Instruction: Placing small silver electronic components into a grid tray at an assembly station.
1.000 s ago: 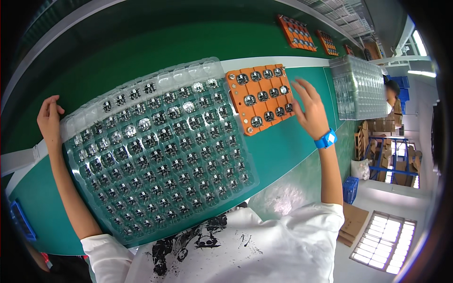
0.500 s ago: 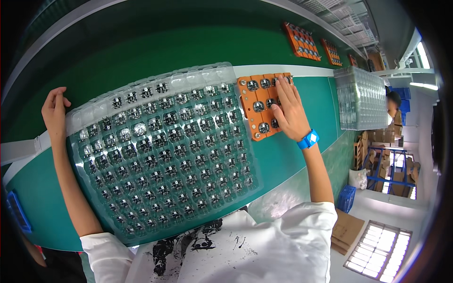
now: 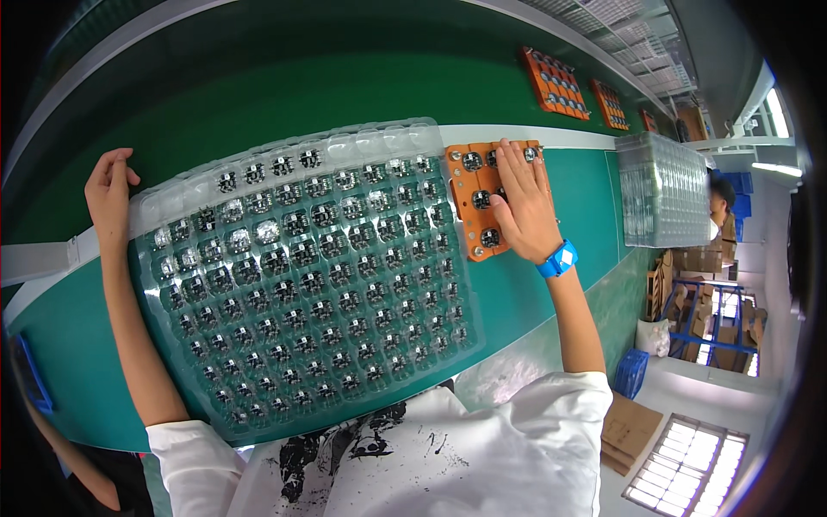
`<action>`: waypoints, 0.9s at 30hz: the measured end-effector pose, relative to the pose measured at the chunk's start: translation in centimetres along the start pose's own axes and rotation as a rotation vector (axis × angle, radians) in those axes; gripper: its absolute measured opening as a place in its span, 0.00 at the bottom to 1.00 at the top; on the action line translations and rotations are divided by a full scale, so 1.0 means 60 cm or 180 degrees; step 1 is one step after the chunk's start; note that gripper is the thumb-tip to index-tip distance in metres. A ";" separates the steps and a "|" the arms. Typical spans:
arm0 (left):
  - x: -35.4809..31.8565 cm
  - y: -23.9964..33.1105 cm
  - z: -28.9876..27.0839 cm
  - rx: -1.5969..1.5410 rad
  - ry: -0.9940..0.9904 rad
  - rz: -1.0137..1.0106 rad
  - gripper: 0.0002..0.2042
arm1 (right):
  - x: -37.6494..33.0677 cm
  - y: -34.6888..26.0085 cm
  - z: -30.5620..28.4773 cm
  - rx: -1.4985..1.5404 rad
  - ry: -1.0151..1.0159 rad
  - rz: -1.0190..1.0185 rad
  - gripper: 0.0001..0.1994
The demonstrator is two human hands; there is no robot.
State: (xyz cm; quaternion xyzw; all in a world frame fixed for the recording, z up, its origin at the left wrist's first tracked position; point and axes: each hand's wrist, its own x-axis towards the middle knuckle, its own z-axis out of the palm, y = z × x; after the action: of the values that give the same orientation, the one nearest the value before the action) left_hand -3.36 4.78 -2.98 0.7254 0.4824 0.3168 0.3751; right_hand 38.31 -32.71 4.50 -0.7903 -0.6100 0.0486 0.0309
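Observation:
My right hand (image 3: 525, 211) lies flat, fingers stretched, over an orange fixture block (image 3: 463, 183) that carries several small black circuit boards (image 3: 480, 200). The palm and fingers hide the middle and right part of the block. A blue band (image 3: 562, 258) circles the right wrist. Left of the block lies a large clear plastic blister tray (image 3: 379, 136) with rows of small boards in its pockets; part of its far row holds no boards. My left hand (image 3: 110, 191) is beyond the tray's far left corner, fingers loosely bent and holding nothing visible. My left forearm runs along the tray's left edge.
A tall stack of clear trays (image 3: 659, 194) stands on the bench to the right. More orange fixtures (image 3: 556, 84) sit on the green surface (image 3: 345, 73) at the back. Another person's forearm (image 3: 73, 452) shows at lower left, near a blue tray (image 3: 33, 375).
The view has shifted slightly, so the bench things appear further right. Over the orange fixture block, my right hand has slid a little left, covering more of its middle. My left hand stays beside the tray.

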 end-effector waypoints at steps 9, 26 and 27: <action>0.003 0.012 0.003 -0.0008 0.0031 -0.0020 0.11 | 0.011 0.009 -0.011 0.0191 0.0117 -0.0029 0.30; -0.007 0.015 0.003 0.0075 0.0085 -0.0075 0.10 | 0.040 -0.032 0.005 0.0269 -0.0042 -0.0349 0.31; -0.006 0.012 0.003 0.0083 0.0096 -0.0107 0.10 | 0.038 -0.031 -0.003 0.0260 -0.0047 -0.0344 0.31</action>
State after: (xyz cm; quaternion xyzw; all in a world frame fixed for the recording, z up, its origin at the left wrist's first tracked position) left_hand -3.00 4.21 -2.47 0.7172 0.5042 0.3150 0.3635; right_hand 37.13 -30.02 4.78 -0.7539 -0.6495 0.0775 0.0612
